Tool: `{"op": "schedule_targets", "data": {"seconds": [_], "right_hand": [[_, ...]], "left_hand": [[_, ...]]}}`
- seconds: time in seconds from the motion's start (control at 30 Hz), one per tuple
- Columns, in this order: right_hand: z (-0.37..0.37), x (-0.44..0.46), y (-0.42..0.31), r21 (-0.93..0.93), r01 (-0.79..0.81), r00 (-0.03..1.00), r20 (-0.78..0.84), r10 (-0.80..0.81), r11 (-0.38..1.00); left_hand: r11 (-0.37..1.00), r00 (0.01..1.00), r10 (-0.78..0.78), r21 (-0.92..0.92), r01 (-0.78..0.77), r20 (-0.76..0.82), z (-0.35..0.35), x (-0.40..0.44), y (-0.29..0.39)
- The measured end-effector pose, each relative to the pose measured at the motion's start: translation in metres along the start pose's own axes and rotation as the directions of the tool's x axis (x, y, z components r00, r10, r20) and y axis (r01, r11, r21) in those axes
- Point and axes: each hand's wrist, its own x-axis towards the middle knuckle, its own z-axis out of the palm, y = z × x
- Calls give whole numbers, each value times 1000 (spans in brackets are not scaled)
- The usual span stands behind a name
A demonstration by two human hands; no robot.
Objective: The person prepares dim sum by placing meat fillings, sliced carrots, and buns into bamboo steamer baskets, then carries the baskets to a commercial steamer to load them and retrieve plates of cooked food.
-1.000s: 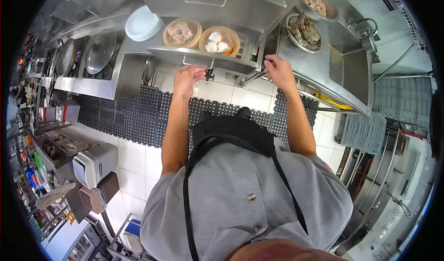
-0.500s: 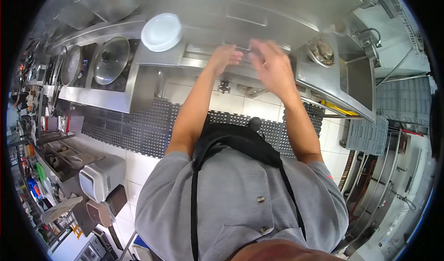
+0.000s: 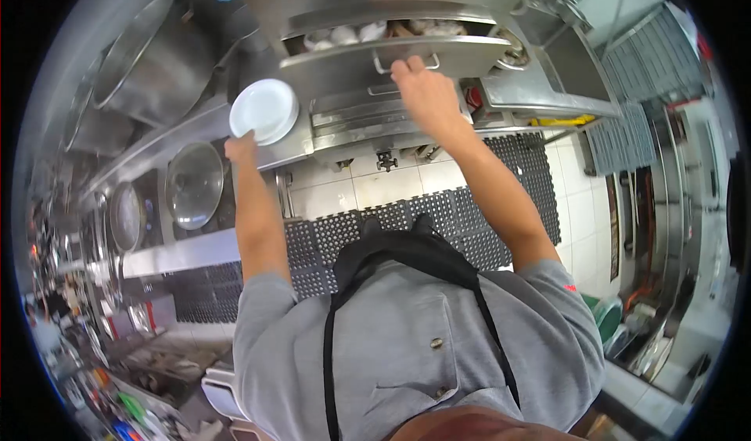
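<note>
A stack of white plates (image 3: 264, 111) sits on a steel ledge ahead of me on the left. My left hand (image 3: 242, 150) is at its near edge, fingers closed on the rim; the fingers beneath are hidden. In front of me a steel drawer (image 3: 328, 72) is pulled out. My right hand (image 3: 426, 97) has its fingers curled at the drawer's bar handle (image 3: 379, 62). Inside the drawer, white rounded items (image 3: 344, 36) and brownish pieces show, too unclear to name.
Left of the plates are a glass-lidded pan (image 3: 194, 187) and a large steel pot (image 3: 160, 69). A bowl (image 3: 512, 52) and a sink (image 3: 575, 58) are at the right. Perforated black mats (image 3: 461, 214) cover part of the tiled floor. Grey racks (image 3: 653, 58) stand far right.
Both hands were together in the air before the steel front. The left has moved to the plates, the right to the handle. The drawer has come open, and the view has shifted.
</note>
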Motion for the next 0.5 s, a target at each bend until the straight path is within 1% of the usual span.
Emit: {"op": "schedule_targets", "data": {"seconds": [0.03, 0.07, 0.1, 0.13, 0.17, 0.2, 0.23, 0.27, 0.3, 0.33, 0.37, 0.4, 0.43, 0.47, 0.5], "right_hand": [[-4, -11, -2, 10, 24, 1000, -16, -24, 1000], [-13, -22, -6, -3, -3, 1000, -18, 3, 1000], [-24, -31, -10, -4, 18, 1000, 21, -18, 1000], [-34, -41, -14, 0, 41, 997, 63, -41, 999], [-40, -52, -15, 10, 56, 996, 65, -56, 998], [-46, -61, -16, 4, 33, 997, 63, -34, 999], [-51, -71, -16, 16, 62, 994, 85, -63, 998], [-55, -79, -19, 34, 91, 990, 107, -94, 995], [-63, -87, -21, 25, 120, 987, 105, -122, 992], [-68, -96, -22, 32, 106, 988, 112, -109, 994], [-73, -104, -23, 51, 142, 976, 158, -149, 988], [-79, -110, -23, 70, 183, 961, 199, -193, 981], [-87, -116, -24, 81, 205, 944, 246, -219, 975], [-93, -122, -23, 85, 203, 944, 249, -218, 975], [-98, -128, -22, 134, 260, 924, 252, -286, 956]], "left_hand": [[996, 998, -9, -90, 16, 70, 5, 12, -6], [996, 996, -18, -89, 26, 91, -6, 4, -1], [996, 995, -14, -82, 22, 96, -8, 5, -1], [995, 997, 12, -102, -4, 71, 12, 35, -18], [871, 978, -19, -477, 118, 207, -14, -6, 2], [875, 976, -2, -472, 107, 219, -20, -11, 3], [721, 965, 59, -679, 137, 257, -21, -5, 1], [521, 952, 123, -835, 178, 280, -26, -1, 0], [534, 949, 131, -827, 175, 286, -31, 2, -3], [501, 930, 208, -849, 166, 305, -40, 2, -6], [464, 906, 281, -871, 162, 318, -48, 1, -13], [470, 905, 280, -868, 161, 320, -55, -1, -19], [471, 917, 299, -876, 101, 266, -62, -3, -26], [471, 925, 316, -881, 40, 211, -68, -9, -33], [413, 936, 284, -908, 75, 207, -75, -14, -39]]}}
